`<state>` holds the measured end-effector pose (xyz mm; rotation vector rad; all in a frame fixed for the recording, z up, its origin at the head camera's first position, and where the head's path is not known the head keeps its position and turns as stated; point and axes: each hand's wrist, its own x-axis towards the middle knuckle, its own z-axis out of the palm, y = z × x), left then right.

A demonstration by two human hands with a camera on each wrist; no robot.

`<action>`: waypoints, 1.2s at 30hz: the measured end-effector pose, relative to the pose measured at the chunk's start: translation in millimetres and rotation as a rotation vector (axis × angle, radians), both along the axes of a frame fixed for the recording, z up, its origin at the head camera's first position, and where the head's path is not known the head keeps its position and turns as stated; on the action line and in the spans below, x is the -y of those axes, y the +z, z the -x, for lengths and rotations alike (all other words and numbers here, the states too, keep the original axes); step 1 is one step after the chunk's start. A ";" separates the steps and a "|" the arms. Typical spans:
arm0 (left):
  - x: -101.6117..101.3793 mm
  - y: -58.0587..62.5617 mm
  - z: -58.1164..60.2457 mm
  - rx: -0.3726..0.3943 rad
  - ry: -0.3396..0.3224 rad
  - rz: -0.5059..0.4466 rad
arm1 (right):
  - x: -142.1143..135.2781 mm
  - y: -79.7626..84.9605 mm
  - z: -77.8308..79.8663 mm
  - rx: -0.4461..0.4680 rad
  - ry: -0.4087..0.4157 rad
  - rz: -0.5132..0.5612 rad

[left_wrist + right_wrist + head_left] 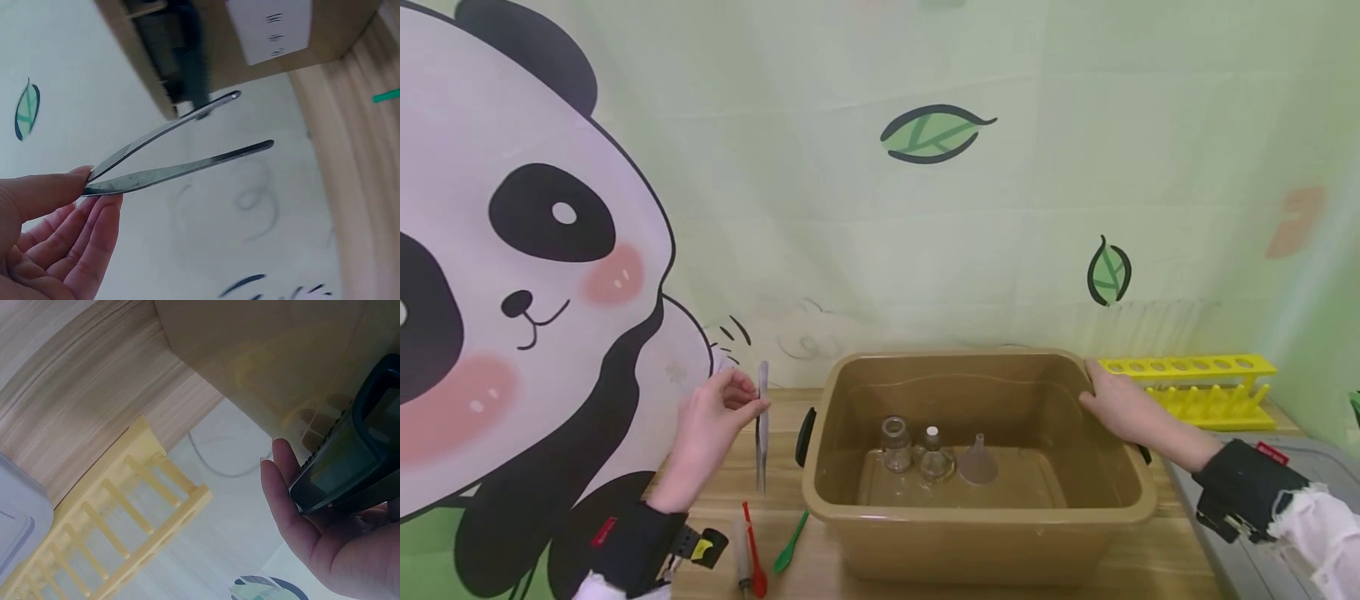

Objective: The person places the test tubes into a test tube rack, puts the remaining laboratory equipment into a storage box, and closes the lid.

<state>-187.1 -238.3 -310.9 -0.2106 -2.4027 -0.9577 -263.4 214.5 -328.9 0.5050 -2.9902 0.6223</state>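
My left hand (718, 412) pinches a pair of metal tweezers (763, 433) at the joined end. In the left wrist view the tweezers' (187, 167) two arms spread apart, their tips holding nothing. A brown plastic bin (970, 546) stands to the right of that hand. On the bin's right rim my right hand (1123, 407) grips, thumb inside; its fingers lie by the black handle (350, 456) in the right wrist view. Inside the bin are a clear jar (895, 454), a bottle with a white top (934, 463) and a clear funnel (979, 465).
Left of the bin lie a green spoon (787, 553), a red long-handled spoon (756, 557) and a clear syringe-like tube (742, 554). Behind my right hand stands a yellow test tube rack (1217, 414). A grey lid (1300, 475) lies at the right. A printed cloth (820, 250) hangs behind.
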 end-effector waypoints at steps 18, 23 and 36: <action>-45.0 97.0 5.4 -0.026 -0.222 0.231 | -0.2 3.3 1.7 0.016 -0.026 -0.022; -77.0 98.1 6.1 0.049 -0.336 0.282 | 0.6 2.2 1.9 0.028 -0.034 -0.027; -156.3 71.8 21.3 0.046 -0.607 0.688 | 1.1 -0.5 1.8 0.022 -0.034 -0.022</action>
